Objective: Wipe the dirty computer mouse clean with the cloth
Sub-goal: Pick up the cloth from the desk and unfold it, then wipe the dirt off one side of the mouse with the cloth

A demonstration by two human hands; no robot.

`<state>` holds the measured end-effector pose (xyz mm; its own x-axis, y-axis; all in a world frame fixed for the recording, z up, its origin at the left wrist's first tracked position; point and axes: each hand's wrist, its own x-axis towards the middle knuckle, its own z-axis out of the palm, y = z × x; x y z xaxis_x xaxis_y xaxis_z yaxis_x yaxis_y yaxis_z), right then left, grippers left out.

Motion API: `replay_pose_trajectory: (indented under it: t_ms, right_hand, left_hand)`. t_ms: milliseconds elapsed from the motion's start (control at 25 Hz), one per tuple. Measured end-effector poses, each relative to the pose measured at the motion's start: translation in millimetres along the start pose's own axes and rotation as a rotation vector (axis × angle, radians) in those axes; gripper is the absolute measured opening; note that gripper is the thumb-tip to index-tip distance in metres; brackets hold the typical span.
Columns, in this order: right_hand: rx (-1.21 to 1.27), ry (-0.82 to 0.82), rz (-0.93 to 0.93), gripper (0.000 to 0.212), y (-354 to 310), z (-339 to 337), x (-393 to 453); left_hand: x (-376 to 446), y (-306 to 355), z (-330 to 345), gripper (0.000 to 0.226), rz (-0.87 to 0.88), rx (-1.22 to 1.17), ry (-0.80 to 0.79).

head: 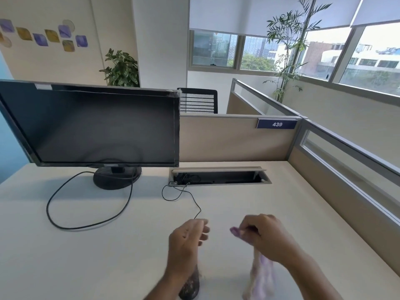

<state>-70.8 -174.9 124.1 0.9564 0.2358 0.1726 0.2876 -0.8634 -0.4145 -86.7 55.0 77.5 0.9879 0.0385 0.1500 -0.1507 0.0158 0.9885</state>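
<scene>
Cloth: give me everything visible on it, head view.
The cloth looks like thin, soft fabric, pale cream with lilac patches. The right hand has it in a curled-finger grip, bunched; a short purple end pokes out toward the left hand, and the rest hangs in a loose twist toward the desk. Its lower end is blurred.

mouse (190, 285) half hidden by left forearm | cloth (260, 278) blurred, cut off at btm edge

The right hand (263, 234) pinches the cloth (260, 278); the left hand (188, 237) hovers loosely curled over the mouse (190, 287)
</scene>
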Motion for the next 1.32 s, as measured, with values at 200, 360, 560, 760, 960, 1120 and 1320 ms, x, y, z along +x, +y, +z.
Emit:
replay_pose_trajectory:
  t_ms: [200,360,560,760,960,1120,1320]
  right_hand:
    - [-0.120,-0.132,0.074,0.038,9,58,-6]
    - [0.377,0.155,0.385,0.026,-15,123,-33]
    - [0.364,0.241,0.294,0.015,-19,147,-26]
    - [0.353,0.113,0.219,0.014,-24,158,-12]
    - [0.339,0.090,0.209,0.028,-32,162,-9]
    - [0.300,0.046,0.170,0.035,-35,162,-9]
    - [0.291,0.053,0.192,0.034,-38,159,-2]
  left_hand:
    - [-17,-74,-75,0.064,0.089,0.519,-0.095]
    - [-27,-109,-102,0.132,0.121,0.963,-0.313]
    - [-27,-110,-100,0.138,0.120,1.162,-0.387]
    - [-24,-109,-99,0.129,0.073,1.189,-0.415]
    - [-21,-108,-100,0.126,0.059,1.174,-0.442]
    - [-19,-107,-101,0.125,0.029,1.176,-0.478]
    - [-17,-106,-101,0.124,0.018,1.194,-0.499]
